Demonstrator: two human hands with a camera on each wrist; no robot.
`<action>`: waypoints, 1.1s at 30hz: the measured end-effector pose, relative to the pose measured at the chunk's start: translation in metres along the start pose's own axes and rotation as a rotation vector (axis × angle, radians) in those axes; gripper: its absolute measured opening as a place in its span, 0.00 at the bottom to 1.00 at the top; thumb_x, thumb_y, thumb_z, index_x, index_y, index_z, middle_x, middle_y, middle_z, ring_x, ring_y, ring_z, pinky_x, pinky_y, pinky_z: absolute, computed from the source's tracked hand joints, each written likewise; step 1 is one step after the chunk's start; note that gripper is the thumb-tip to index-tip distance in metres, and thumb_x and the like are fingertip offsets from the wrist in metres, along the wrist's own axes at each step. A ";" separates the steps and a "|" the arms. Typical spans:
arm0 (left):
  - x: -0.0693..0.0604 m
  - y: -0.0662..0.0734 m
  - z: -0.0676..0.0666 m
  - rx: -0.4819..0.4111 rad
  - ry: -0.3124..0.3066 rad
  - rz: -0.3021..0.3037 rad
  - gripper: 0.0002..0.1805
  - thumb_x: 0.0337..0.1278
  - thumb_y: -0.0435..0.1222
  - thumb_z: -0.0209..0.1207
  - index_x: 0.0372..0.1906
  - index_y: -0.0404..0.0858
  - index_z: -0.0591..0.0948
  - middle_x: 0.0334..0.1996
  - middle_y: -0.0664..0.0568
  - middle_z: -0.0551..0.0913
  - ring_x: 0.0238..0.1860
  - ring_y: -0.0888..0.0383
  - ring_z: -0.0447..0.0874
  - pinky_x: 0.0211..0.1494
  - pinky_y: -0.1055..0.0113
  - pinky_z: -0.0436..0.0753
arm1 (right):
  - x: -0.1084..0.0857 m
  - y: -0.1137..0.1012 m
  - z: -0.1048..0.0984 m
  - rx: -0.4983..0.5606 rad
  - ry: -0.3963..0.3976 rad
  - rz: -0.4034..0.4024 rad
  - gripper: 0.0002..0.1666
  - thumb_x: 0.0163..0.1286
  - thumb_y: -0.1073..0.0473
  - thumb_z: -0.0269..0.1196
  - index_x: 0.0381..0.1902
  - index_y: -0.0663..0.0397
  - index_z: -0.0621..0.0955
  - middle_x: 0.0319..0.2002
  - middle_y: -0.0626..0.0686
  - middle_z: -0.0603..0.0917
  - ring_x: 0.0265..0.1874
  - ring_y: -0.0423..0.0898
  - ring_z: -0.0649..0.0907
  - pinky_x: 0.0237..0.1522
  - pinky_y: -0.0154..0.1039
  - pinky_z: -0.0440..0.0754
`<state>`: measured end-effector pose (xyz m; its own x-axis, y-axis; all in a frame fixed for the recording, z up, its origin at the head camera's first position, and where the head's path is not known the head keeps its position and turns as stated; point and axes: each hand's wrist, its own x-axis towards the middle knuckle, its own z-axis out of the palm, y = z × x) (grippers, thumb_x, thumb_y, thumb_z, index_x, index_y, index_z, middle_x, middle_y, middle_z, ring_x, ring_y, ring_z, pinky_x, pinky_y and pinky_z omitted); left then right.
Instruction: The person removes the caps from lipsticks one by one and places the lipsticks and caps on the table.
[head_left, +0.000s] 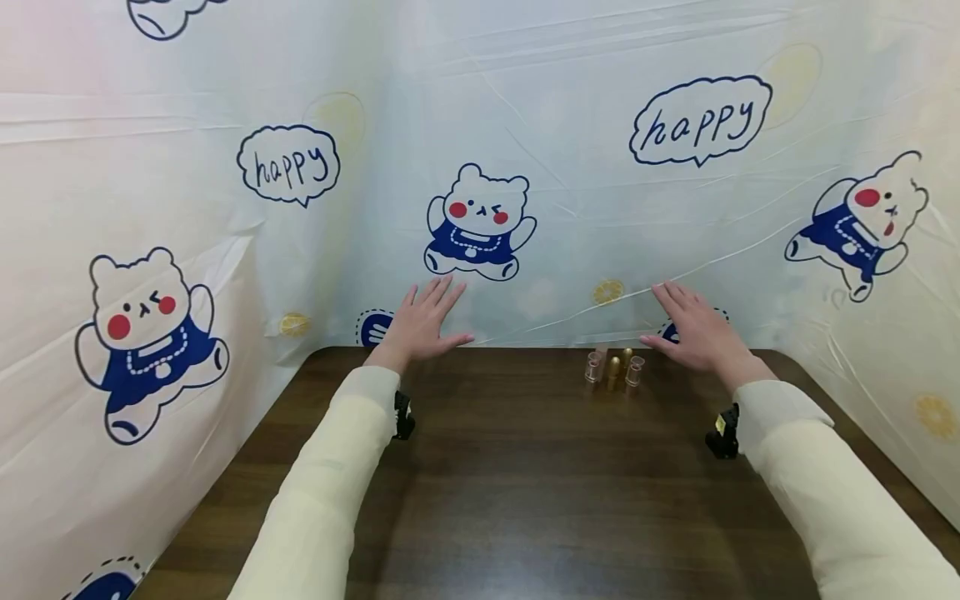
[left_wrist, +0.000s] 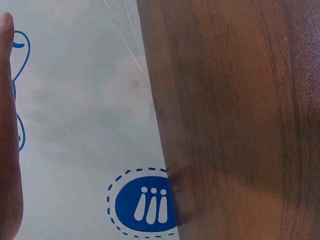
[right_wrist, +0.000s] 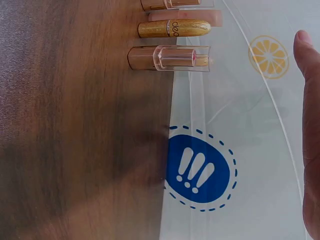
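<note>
My left hand (head_left: 422, 323) is held over the far left part of the table with its fingers straight and thumb spread, holding nothing. The right hand (head_left: 699, 332) is also held out with straight fingers, to the right of a small group of lipsticks, and does not touch them. A clear-cased lipstick (head_left: 634, 372) stands nearest to it. Beside that are gold bullet-shaped lipstick tubes (head_left: 614, 372) and another clear-cased lipstick (head_left: 593, 367). In the right wrist view a gold tube (right_wrist: 175, 28) bears partly readable lettering, and a pale pink tube (right_wrist: 215, 18) shows behind it.
A dark wood-grain table (head_left: 510, 500) lies in front of me. Around its back and sides hangs a pale curtain (head_left: 570, 233) printed with cartoon bears and speech bubbles. Black wrist devices (head_left: 723, 433) sit at both cuffs.
</note>
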<state>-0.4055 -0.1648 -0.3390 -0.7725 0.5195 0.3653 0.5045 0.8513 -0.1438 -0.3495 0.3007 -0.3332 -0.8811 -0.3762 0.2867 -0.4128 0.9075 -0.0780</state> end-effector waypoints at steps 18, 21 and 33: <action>-0.009 0.000 0.007 -0.136 0.000 -0.008 0.51 0.56 0.68 0.51 0.78 0.49 0.50 0.76 0.45 0.51 0.73 0.45 0.52 0.70 0.44 0.53 | -0.013 0.002 0.014 0.136 -0.045 0.135 0.55 0.68 0.28 0.51 0.76 0.59 0.50 0.70 0.72 0.58 0.65 0.71 0.62 0.60 0.68 0.60; -0.012 -0.001 0.009 -0.156 0.009 -0.017 0.50 0.56 0.68 0.52 0.77 0.48 0.52 0.75 0.45 0.52 0.73 0.44 0.53 0.69 0.44 0.55 | -0.014 0.003 0.016 0.147 -0.047 0.143 0.54 0.68 0.28 0.51 0.75 0.61 0.54 0.69 0.71 0.60 0.65 0.71 0.63 0.60 0.67 0.60; -0.021 0.008 0.017 -0.220 -0.019 -0.058 0.49 0.56 0.69 0.50 0.76 0.47 0.56 0.74 0.45 0.56 0.72 0.45 0.54 0.70 0.46 0.56 | -0.018 -0.001 0.028 0.211 -0.031 0.136 0.49 0.69 0.33 0.55 0.70 0.67 0.62 0.61 0.73 0.70 0.61 0.70 0.68 0.57 0.67 0.65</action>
<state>-0.3919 -0.1675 -0.3632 -0.8085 0.4735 0.3494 0.5296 0.8443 0.0814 -0.3399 0.3012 -0.3651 -0.9371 -0.2617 0.2308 -0.3261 0.8923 -0.3122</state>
